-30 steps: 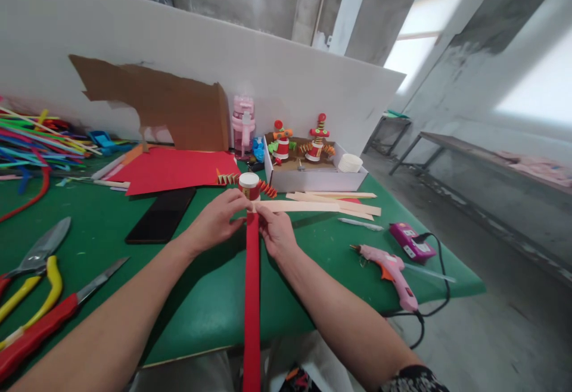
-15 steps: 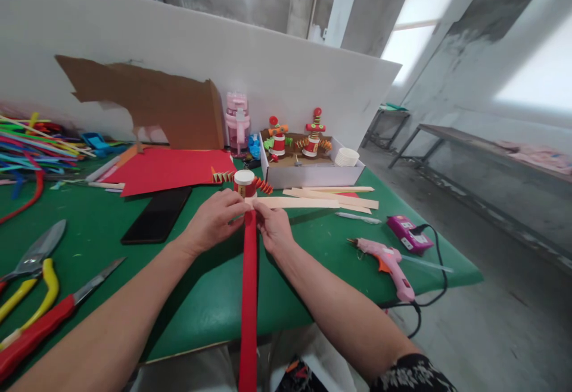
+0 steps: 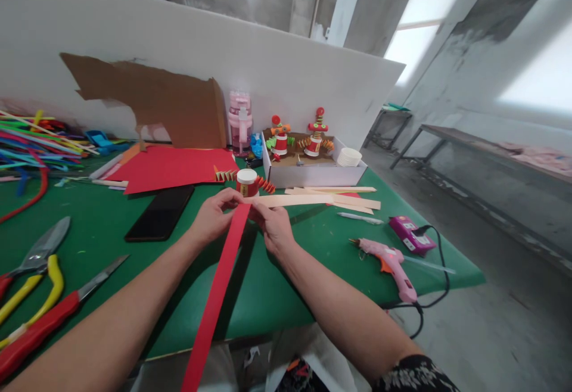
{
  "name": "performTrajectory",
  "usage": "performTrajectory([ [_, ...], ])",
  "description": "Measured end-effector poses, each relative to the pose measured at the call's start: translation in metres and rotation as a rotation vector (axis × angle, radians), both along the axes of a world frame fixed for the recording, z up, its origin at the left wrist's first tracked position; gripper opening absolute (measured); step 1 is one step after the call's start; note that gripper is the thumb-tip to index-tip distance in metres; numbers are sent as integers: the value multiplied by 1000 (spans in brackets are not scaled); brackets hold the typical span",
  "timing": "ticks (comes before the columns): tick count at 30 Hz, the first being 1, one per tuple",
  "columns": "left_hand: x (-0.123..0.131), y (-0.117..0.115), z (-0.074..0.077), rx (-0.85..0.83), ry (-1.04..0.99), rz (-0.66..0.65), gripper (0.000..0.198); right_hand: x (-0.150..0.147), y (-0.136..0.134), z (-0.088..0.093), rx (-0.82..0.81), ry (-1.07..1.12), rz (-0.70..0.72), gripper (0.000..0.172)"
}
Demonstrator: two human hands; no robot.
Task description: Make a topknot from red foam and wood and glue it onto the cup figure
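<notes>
A long red paper strip [image 3: 214, 296] runs from my lap up to my hands over the green table [image 3: 250, 296]. My left hand [image 3: 214, 216] pinches its far end from the left. My right hand [image 3: 274, 228] pinches the same spot from the right, where a cream paper strip [image 3: 295, 199] crosses it and stretches off to the right. Just behind my fingers stands a small red pot with a white lid [image 3: 247, 182], with folded orange paper springs on both sides.
A pink glue gun [image 3: 391, 264] and pink power block [image 3: 409, 234] lie right. A white box [image 3: 313, 174] holds small craft figures. A black phone [image 3: 158, 213], red paper sheet [image 3: 170, 165], cardboard [image 3: 156, 103], shears [image 3: 31, 261], a red-handled tool [image 3: 44, 320] and coloured sticks [image 3: 31, 142] lie left.
The lower end of the red strip has swung to the left, so it now lies slanted instead of straight towards me. Both hands keep their pinch at the far end.
</notes>
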State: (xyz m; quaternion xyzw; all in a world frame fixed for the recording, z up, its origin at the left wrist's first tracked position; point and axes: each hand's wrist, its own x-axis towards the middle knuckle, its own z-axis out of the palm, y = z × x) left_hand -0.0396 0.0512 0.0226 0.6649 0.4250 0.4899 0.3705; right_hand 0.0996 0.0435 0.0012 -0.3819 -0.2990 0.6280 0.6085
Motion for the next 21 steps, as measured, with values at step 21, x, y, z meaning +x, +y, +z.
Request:
performTrajectory([
  [21,4,-3,3,-390,-321,-11,49,0,-7,9,91,-132,1,21],
])
